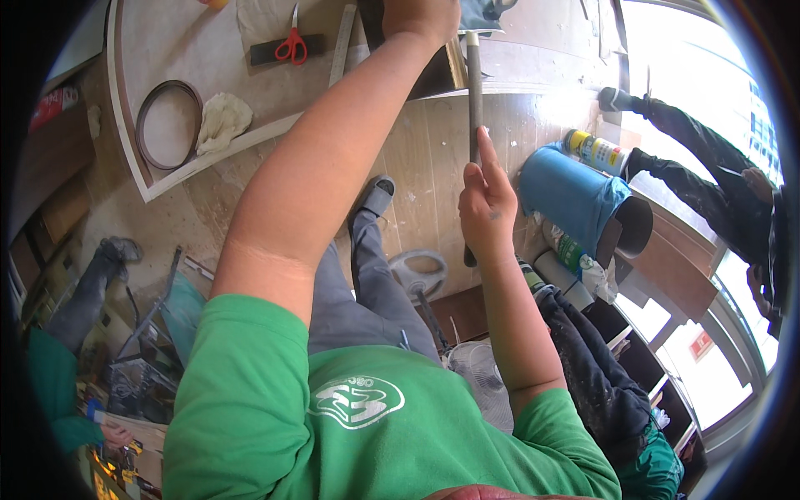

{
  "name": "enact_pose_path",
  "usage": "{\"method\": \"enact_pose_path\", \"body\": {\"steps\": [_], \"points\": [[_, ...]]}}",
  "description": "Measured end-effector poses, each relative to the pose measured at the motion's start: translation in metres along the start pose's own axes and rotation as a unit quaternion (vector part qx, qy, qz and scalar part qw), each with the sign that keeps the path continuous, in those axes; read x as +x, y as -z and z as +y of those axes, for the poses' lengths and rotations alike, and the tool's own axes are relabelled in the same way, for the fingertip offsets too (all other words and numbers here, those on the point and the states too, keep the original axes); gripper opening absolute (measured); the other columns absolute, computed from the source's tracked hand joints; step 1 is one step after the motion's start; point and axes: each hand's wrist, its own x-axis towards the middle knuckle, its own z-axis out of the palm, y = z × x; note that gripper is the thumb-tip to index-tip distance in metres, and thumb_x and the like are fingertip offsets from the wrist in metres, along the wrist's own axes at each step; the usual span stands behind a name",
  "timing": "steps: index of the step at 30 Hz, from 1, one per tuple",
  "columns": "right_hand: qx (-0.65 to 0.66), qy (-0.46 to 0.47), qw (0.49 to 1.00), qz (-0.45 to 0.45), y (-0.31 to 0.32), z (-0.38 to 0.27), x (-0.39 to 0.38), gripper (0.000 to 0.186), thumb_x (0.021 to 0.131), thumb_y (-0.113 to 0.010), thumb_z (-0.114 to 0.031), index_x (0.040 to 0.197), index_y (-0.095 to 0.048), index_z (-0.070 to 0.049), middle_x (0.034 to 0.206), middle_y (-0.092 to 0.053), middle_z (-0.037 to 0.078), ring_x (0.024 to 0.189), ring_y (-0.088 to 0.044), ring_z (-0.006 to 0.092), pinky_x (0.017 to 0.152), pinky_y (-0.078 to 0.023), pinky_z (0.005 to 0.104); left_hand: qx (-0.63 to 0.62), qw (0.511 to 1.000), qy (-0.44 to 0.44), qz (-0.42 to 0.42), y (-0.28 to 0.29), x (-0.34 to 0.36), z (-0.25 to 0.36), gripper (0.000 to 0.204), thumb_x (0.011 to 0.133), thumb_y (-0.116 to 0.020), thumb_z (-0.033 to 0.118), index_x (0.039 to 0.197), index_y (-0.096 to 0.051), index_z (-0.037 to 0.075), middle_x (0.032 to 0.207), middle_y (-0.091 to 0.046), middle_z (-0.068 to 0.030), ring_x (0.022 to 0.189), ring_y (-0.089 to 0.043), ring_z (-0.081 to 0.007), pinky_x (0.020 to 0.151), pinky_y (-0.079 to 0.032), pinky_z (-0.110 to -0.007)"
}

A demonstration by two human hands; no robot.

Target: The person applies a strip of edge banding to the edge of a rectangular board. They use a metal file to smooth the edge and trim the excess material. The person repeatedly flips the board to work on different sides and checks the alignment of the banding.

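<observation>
My right hand [490,204] is closed around a long dark rod [475,92] with a pale tip. The rod stands nearly lengthwise in the view, its tip near the edge of the worktable [267,142]. My index finger lies along the rod. At the top edge of the view my left hand [423,18] is over a dark panel [429,79] on the table; its fingers are cut off or hidden. Left of that arm lie a steel ruler [342,46], red-handled scissors [292,48] on a dark bar [265,54], and a crumpled pale cloth [223,122].
A coil of dark strip [169,125] lies at the table's left corner. On the right are a large blue-wrapped roll [567,187], a yellow can [593,152] and brown boards [679,271]. A fan [483,375] stands close beside me. Other people are at the left and right.
</observation>
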Motion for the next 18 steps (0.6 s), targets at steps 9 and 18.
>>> {"method": "enact_pose_path", "body": {"steps": [9,18], "points": [[-0.020,0.015,1.000,-0.007,-0.002,0.001,-0.020,0.053,0.098,-0.055,0.001,0.149,-0.052,-0.013,0.085,-0.057,0.011,0.072,-0.053,0.0174,0.072,-0.046,0.0264,0.006,1.000,0.015,-0.004,0.002,-0.003,0.001,0.071,0.104,-0.048,0.047,0.150,-0.037,-0.006,0.148,-0.047,-0.0304,0.135,-0.049,-0.0423,0.112,-0.040,-0.044],[-0.001,0.015,1.000,0.003,-0.007,-0.007,-0.030,0.057,0.097,-0.055,0.003,0.151,-0.051,-0.018,0.085,-0.058,0.011,0.072,-0.054,0.0173,0.074,-0.048,0.0280,-0.007,1.000,-0.008,0.020,0.002,0.001,-0.007,0.070,0.103,-0.051,0.046,0.147,-0.041,-0.007,0.143,-0.051,-0.0321,0.133,-0.051,-0.0432,0.111,-0.042,-0.044]]}}
